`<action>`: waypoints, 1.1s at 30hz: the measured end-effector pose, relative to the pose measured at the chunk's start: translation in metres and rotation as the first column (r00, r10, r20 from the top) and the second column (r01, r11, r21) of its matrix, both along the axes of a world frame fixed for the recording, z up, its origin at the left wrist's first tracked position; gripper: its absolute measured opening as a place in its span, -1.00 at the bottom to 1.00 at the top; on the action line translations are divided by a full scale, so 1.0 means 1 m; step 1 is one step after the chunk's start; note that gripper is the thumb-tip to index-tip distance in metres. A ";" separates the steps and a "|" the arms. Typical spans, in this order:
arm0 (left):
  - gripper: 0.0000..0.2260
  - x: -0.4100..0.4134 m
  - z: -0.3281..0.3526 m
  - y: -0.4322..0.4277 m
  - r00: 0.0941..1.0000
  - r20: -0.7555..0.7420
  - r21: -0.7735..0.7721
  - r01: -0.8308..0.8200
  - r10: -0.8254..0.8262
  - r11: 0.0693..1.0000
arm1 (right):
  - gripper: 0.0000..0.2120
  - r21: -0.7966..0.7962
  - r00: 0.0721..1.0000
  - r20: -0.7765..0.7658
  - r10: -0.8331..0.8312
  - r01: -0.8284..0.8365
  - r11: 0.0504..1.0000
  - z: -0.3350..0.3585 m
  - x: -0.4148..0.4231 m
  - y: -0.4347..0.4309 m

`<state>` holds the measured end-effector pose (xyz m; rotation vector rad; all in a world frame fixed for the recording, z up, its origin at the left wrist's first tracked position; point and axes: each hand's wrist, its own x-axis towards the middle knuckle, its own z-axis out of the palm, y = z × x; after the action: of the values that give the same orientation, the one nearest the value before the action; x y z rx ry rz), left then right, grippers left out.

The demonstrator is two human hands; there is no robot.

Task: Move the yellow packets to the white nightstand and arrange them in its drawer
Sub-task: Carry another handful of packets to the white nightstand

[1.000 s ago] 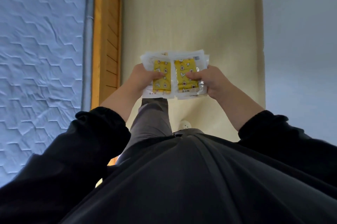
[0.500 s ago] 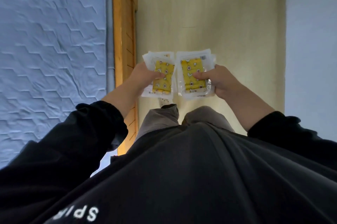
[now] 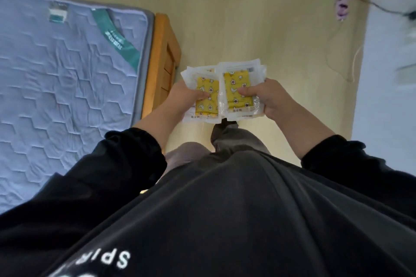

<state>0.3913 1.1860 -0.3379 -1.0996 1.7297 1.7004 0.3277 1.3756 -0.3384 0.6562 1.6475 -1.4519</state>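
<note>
Head view: carrying packets (image 3: 235, 87) in two stacks, side by side and touching, above floor (image 3: 247, 17) near corner of bed (image 3: 67, 74). Pinching one stack with left hand (image 3: 186, 96), the other with right hand (image 3: 267, 98), each clamped top to underside near its outer edge. No nightstand in sight. Judging by clear crinkled wrap: light, soft, slick, apt to fan out or slide from a stack. Best gripped across the full pile, squeezing firmly, keeping stacks level; easier set down one pile at a time.

Yellow packets (image 3: 221, 94): glossy clear plastic wrap. Beside them, bed frame (image 3: 163, 58): smooth wood; mattress (image 3: 63, 78): quilted matt cloth.
</note>
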 end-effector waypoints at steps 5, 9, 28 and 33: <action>-0.75 -0.077 0.004 -0.037 0.989 0.006 -0.013 -0.149 0.150 0.989 | -0.72 0.034 0.983 -0.033 0.181 -0.179 0.983 0.013 -0.107 -0.048; -0.71 -0.118 0.005 -0.076 0.965 -0.010 -0.059 -0.262 0.262 0.963 | -0.72 0.005 0.954 -0.029 0.299 -0.299 0.954 0.015 -0.169 -0.097; -0.76 -0.205 -0.013 -0.326 0.448 0.113 -0.080 -0.886 0.887 0.457 | -0.40 0.069 0.446 -0.060 0.893 -0.891 0.450 -0.012 -0.337 -0.499; -0.77 -0.248 -0.022 -0.384 0.225 0.129 -0.091 -0.967 0.966 0.237 | -0.54 0.046 0.233 -0.036 0.972 -0.971 0.234 -0.012 -0.376 -0.594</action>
<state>0.1430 0.8020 -0.3595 -2.6094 0.7801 2.0928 -0.0485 0.7818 -0.3502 -0.4844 1.5638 -0.4551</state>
